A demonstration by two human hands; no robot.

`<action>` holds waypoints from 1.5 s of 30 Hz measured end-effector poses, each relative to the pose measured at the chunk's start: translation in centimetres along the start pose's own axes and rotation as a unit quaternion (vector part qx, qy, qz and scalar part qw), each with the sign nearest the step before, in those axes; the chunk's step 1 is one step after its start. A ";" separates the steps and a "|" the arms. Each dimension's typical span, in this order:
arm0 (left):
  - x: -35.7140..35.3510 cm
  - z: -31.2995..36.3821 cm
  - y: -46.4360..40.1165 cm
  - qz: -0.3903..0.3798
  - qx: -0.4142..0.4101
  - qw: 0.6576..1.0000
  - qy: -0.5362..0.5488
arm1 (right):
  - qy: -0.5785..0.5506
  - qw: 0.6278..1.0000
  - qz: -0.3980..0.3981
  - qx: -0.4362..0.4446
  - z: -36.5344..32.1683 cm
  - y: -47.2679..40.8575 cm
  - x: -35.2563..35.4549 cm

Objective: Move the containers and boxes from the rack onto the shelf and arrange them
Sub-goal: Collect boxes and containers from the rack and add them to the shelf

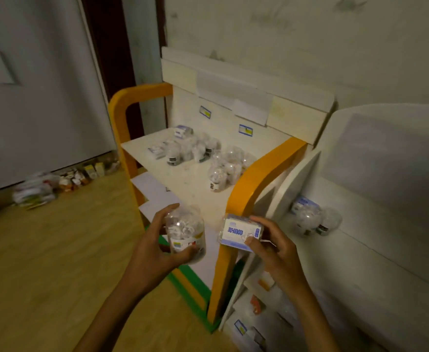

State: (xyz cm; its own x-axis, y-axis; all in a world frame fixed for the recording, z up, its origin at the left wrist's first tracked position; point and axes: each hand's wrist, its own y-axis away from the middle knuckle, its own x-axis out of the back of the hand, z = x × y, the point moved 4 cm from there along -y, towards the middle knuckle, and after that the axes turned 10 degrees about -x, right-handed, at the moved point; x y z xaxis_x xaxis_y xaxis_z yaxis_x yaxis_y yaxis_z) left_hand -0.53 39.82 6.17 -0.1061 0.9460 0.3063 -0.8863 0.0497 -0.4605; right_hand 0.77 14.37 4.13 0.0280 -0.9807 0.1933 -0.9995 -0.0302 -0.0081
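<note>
My left hand [155,246] grips a clear plastic container [186,233] filled with small white pieces, in front of the rack. My right hand [271,243] holds a small white and blue box [238,232] with blue print, its thumb across the front face. Behind them stands the orange-framed rack [264,168]; its top board carries several clear containers [223,168] and small boxes [156,151]. To the right is the white shelf [376,250], where two clear containers [310,219] and a blue-labelled box stand near its left end.
A white door fills the left side. Packets and small boxes [63,184] lie on the wooden floor along its base. The rack's lower levels hold white boards and, at the bottom right, more items [256,301]. The wall rises behind both units.
</note>
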 end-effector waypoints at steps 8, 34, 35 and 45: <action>9.3 -5.1 -1.0 0.024 0.025 0.999 -0.034 | 0.015 0.999 -0.024 -0.020 -0.8 -4.4 -10.7; 19.7 -26.6 -33.4 -0.050 -0.004 0.998 -0.038 | 0.006 0.997 0.067 -0.042 -3.1 -38.1 -23.8; 19.8 -27.4 -34.7 -0.054 -0.004 0.998 -0.033 | 0.005 0.996 0.077 -0.040 -3.1 -39.1 -23.9; 19.2 -35.3 -48.3 -0.141 -0.035 0.989 0.034 | 0.070 0.967 0.237 -0.055 -2.3 -49.7 -26.1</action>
State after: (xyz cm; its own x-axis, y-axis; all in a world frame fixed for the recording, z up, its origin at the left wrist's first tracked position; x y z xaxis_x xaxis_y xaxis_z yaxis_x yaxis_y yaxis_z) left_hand 56.14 66.85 4.85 0.1732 0.9105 0.3755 -0.8424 0.3345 -0.4224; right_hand 49.68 41.91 1.75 -0.4282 -0.8438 0.3236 -0.8954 0.4446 -0.0254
